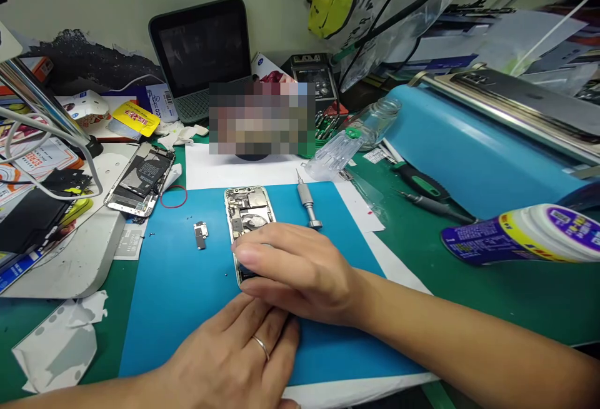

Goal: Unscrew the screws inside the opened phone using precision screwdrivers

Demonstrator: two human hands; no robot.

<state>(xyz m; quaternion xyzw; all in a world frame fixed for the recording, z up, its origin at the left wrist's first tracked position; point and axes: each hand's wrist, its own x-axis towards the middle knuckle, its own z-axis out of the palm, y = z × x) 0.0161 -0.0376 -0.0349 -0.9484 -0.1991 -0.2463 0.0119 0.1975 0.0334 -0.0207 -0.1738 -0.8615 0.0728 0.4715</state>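
Observation:
An opened smartphone [249,204] lies on a blue mat [173,309], its upper inner parts exposed and its lower half mostly covered by my hands. From the right, my right hand [304,271] reaches over the phone and grips across its lower half, index fingertip at the left edge and thumb near the bottom. My left hand [234,346], wearing a ring, lies palm down below it. Its fingers stretch out flat to the phone's bottom end, the tips partly under my right hand. A small metal shield plate [200,234] and tiny screws lie left of the phone.
Right of the phone lies a grey screwdriver [307,202]. A second opened phone [142,179] rests on a white box at left, beside a red rubber band [174,197]. A purple-and-yellow bottle [497,234] and another screwdriver [438,206] are at right. A tablet-like screen [201,46] stands behind.

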